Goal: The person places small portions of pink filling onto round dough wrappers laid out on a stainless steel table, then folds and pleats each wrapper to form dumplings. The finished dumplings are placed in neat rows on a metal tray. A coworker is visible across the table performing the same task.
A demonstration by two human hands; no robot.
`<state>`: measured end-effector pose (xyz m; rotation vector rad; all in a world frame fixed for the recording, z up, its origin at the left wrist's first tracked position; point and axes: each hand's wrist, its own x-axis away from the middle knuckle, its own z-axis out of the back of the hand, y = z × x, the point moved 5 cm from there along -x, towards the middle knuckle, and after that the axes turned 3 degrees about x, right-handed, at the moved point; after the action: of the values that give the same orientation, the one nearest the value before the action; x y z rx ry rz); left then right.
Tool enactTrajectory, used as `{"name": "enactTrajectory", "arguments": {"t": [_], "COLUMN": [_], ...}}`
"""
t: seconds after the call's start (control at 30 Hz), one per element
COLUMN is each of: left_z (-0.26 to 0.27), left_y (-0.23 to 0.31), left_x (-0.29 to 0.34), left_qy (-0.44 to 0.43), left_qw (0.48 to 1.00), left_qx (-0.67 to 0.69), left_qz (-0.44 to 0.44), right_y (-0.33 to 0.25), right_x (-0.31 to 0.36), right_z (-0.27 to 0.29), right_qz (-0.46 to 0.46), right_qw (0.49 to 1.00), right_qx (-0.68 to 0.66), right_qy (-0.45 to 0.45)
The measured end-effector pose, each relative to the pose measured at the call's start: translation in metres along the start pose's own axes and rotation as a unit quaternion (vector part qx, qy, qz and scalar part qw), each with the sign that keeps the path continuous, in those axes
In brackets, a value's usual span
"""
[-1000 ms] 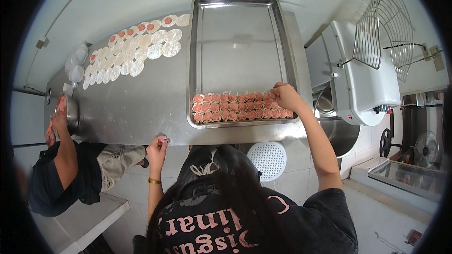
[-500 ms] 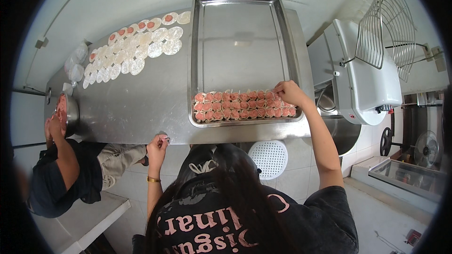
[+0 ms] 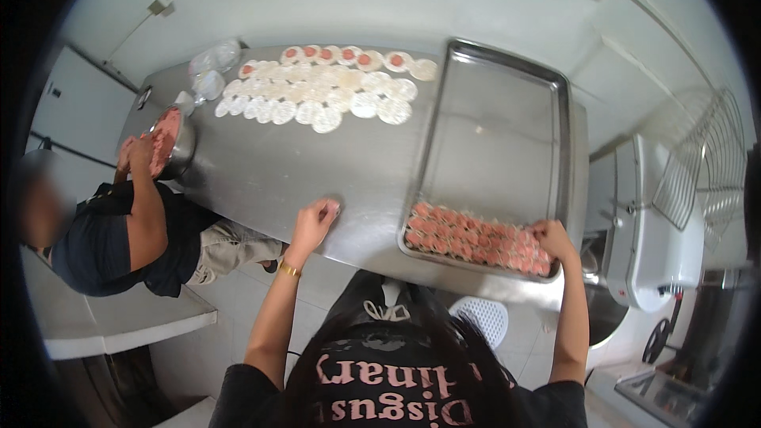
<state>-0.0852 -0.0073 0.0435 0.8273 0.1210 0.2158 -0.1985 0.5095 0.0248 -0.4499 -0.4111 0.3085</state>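
My right hand reaches into the near right corner of a large metal tray. Its fingers are closed at the end of the far row, on an open-topped dumpling mostly hidden by them. Several rows of these dumplings, pink filling in pale pleated wrappers, stand packed along the tray's near side. Over the table's near edge, left of the tray, hovers my left hand, its fingers curled together. Whatever they may hold is too small to make out. Round flat wrappers lie overlapping on the far table; several carry a pink filling ball.
A co-worker stands at the left, both hands at a metal bowl of pink filling. Clear plastic bags lie behind it. Right of the steel table stands a white mixer with a wire guard. A white stool is below.
The view has swung left, shifting the scene rightward and tilting it. My left hand has come up over the table edge. My right hand stays at the dumplings' right end.
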Motion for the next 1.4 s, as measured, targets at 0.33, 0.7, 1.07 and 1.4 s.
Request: {"name": "enactTrajectory", "arguments": {"t": [0.33,0.7,1.07,1.4], "left_z": [-0.015,-0.129,-0.121,-0.045], "left_y": [0.037,0.026,0.006,0.069], "left_x": [-0.272,-0.399,-0.382,-0.177], "left_qy": [0.060,0.102,0.059,-0.168], "left_qw": [0.988,0.985,0.773,0.725], "left_qx": [-0.083,-0.123,0.615,0.665], "left_qz": [-0.112,0.064,0.144,0.059], "right_y": [-0.043,-0.117,-0.120,-0.195], "right_x": [0.017,0.073,0.077,-0.058], "right_z": [0.014,0.008,0.019,-0.026], "right_qz": [-0.090,-0.151,-0.118,-0.023], "right_qw": [0.990,0.978,0.979,0.849], "right_qx": [-0.053,-0.084,-0.078,-0.522], "right_qy": [0.090,0.117,0.147,0.081]}}
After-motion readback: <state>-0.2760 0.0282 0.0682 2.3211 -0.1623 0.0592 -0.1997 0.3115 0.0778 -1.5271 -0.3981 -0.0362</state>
